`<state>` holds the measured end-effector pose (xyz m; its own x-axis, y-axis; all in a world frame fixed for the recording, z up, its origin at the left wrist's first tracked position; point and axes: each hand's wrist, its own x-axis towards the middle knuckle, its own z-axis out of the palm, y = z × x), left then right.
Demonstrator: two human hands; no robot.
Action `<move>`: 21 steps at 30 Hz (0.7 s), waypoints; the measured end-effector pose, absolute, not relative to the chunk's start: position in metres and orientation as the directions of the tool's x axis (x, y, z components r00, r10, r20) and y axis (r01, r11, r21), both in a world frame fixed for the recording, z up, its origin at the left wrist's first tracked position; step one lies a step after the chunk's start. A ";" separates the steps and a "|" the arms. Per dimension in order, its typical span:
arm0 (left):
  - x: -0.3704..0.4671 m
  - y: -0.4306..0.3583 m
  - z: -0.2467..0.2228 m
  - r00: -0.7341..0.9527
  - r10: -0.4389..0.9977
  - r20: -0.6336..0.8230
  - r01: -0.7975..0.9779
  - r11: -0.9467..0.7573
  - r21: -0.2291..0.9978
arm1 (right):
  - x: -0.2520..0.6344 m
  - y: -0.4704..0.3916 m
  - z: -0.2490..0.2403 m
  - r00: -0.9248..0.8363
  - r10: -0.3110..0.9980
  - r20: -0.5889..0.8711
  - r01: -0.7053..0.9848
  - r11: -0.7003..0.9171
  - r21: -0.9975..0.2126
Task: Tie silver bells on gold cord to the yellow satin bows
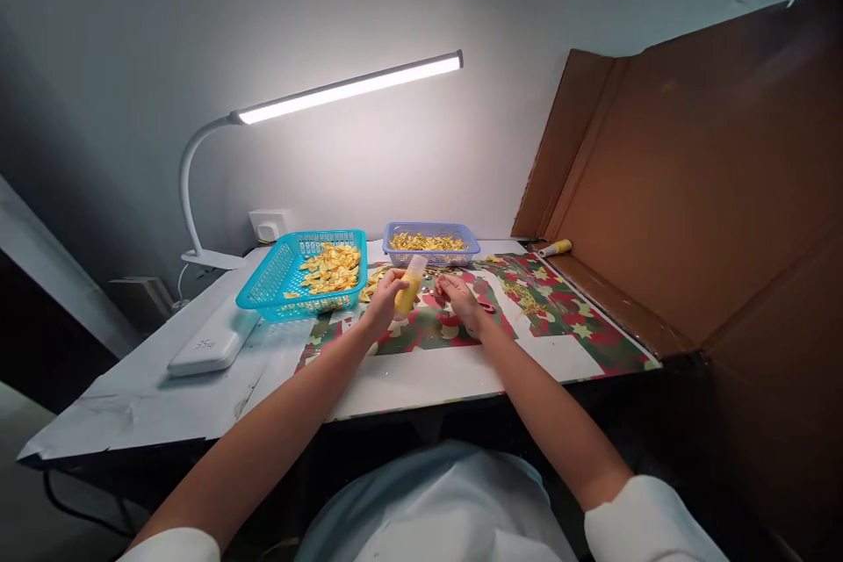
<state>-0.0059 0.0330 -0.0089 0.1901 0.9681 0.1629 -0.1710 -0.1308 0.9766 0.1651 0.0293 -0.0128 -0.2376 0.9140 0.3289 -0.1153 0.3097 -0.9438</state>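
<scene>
My left hand [385, 303] is wrapped round a small yellow bottle [408, 288] with a translucent top, held tilted above the patterned sheet. To its right, my right hand [459, 297] is closed with the fingertips pinched together; anything between them is too small to make out. Small shiny pieces [427, 288] lie on the sheet between the two hands. A small red object [487, 307] shows beside my right wrist. Yellow-gold leaf-like pieces [372, 283] lie just behind my left hand.
A turquoise basket [263, 290] holds gold flat pieces; a purple basket [431, 258] holds smaller gold ones. Thin gold strands [527, 299] lie on the patterned sheet [586, 316]. A power bank [214, 338], lamp [190, 184], yellow tube [558, 248] and cardboard wall [691, 176] surround the workspace.
</scene>
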 end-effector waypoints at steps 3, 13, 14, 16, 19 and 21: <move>-0.004 0.033 -0.009 0.193 0.972 0.137 -0.209 -0.095 0.973 | 0.171 0.029 -0.017 -0.200 0.929 0.310 -0.188 0.274 -0.943; -0.007 0.033 -0.012 0.190 0.978 0.084 -0.275 -0.029 0.961 | 0.189 0.035 -0.013 -0.100 0.973 0.207 -0.506 0.129 -0.853; -0.008 0.033 -0.011 0.194 0.978 0.077 -0.288 -0.018 0.958 | 0.192 0.035 -0.011 -0.095 0.975 0.200 -0.533 0.120 -0.837; -0.010 0.033 -0.011 0.206 0.976 0.066 -0.316 0.003 0.949 | 0.198 0.034 -0.008 -0.069 0.981 0.180 -0.617 0.100 -0.781; -0.014 0.034 -0.010 0.230 0.971 0.070 -0.360 0.018 0.933 | 0.206 0.035 -0.005 -0.007 0.996 0.093 -0.745 0.057 -0.664; -0.016 0.035 -0.009 0.254 0.964 0.084 -0.380 0.020 0.925 | 0.208 0.038 -0.006 0.016 0.999 0.033 -0.767 0.033 -0.640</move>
